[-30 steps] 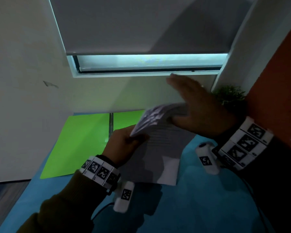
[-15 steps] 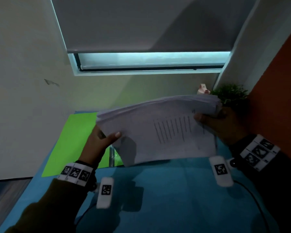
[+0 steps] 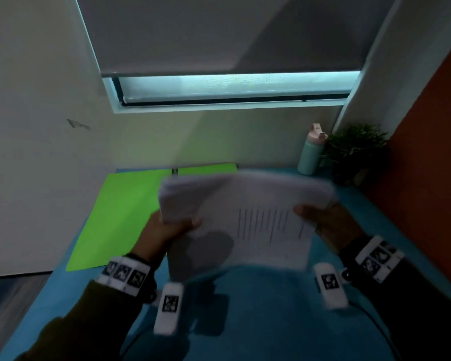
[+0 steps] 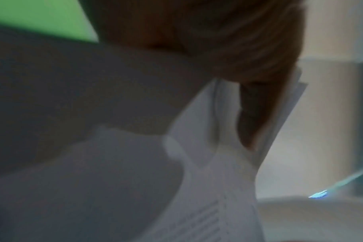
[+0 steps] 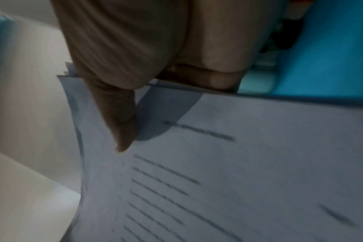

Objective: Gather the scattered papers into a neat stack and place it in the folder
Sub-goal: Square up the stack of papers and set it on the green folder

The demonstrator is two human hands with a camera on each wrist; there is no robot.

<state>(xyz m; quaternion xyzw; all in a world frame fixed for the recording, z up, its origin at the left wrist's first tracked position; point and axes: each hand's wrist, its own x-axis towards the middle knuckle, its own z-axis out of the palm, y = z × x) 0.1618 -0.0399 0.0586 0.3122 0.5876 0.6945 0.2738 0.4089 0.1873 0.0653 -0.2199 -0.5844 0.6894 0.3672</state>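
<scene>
A stack of white printed papers point(image 3: 245, 212) hangs in the air above the blue table, held by both hands. My left hand point(image 3: 167, 227) grips its left end, thumb on top. My right hand point(image 3: 323, 217) grips its right end, thumb across the printed page point(image 5: 228, 172). The left wrist view shows the sheets point(image 4: 207, 188) bent under my thumb point(image 4: 253, 114). An open bright green folder point(image 3: 120, 212) lies flat on the table at the back left, partly hidden behind the stack.
A teal bottle with a pink lid point(image 3: 311, 152) and a small potted plant point(image 3: 354, 149) stand in the back right corner. White walls close in on the left and back, with a window point(image 3: 229, 87) above. A red-brown wall point(image 3: 432, 152) stands on the right.
Both hands turned the stack from upright to nearly flat, each taking one end. The stack has since come down and a little toward me, and the bottle behind it is now in view.
</scene>
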